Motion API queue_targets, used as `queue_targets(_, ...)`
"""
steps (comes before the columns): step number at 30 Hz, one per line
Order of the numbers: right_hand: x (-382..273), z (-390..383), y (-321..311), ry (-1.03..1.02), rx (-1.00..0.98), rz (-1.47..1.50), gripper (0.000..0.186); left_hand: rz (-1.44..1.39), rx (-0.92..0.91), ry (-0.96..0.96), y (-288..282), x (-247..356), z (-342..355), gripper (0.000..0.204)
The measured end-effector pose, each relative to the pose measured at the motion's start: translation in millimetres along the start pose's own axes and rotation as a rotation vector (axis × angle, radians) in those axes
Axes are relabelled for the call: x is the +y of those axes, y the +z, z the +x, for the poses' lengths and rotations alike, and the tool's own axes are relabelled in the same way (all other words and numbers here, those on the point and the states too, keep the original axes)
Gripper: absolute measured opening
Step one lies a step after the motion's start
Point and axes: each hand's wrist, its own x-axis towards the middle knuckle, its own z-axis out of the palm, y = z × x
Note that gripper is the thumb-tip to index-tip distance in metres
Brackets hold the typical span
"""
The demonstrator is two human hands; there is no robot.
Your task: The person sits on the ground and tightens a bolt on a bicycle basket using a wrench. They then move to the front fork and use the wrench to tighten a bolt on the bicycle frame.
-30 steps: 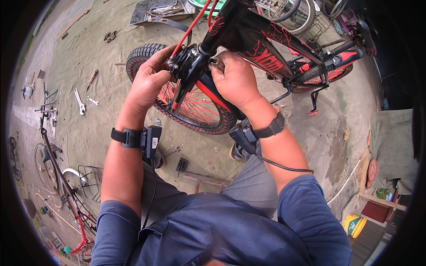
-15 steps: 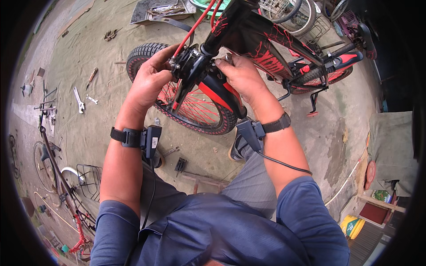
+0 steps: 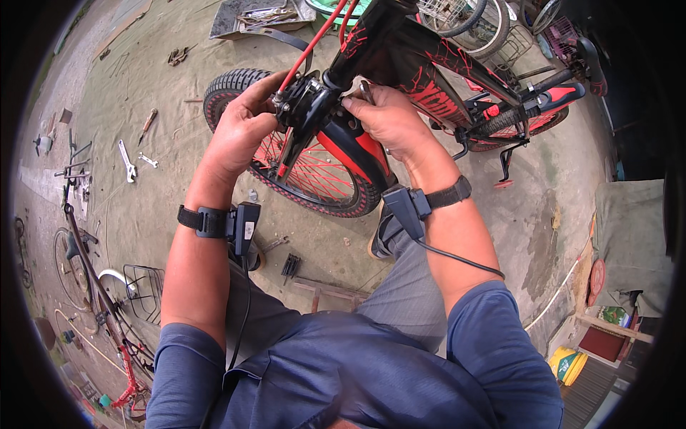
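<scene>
A black and red bicycle stands in front of me, its front wheel (image 3: 314, 187) angled across the ground sheet. My left hand (image 3: 246, 127) is closed at the brake caliper (image 3: 306, 99) on the front fork, thumb and fingers on either side of its left part. On the other side of the fork, my right hand (image 3: 389, 118) grips a small silver wrench (image 3: 366, 91); only its upper end shows above the fingers. The wrench's working end is hidden behind the fork crown. Just below that hand lies the red and black front mudguard (image 3: 350, 154).
On the sheet at left are an adjustable wrench (image 3: 127, 161), a small spanner (image 3: 148, 160) and a screwdriver (image 3: 148, 123). A metal tray (image 3: 223, 25) of tools sits at the far side. A black pedal (image 3: 290, 266) lies by my feet. Other bicycles stand left and far right.
My right hand has turned slightly, and the wrench's visible end now sticks up higher and more upright. The left hand stays at the brake caliper.
</scene>
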Motion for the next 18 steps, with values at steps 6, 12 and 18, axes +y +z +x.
queue_targets(6,-1,1,0,0.001,0.016,-0.152,0.030,-0.017,0.015,0.011,1,0,0,0.070)
queue_targets(12,-5,-3,3,-0.135,0.092,-0.504,0.025,0.011,0.016,-0.010,2,3,0,0.070)
queue_targets(18,-4,-16,17,-0.423,0.280,-0.916,0.017,0.012,0.025,-0.004,4,4,0,0.071)
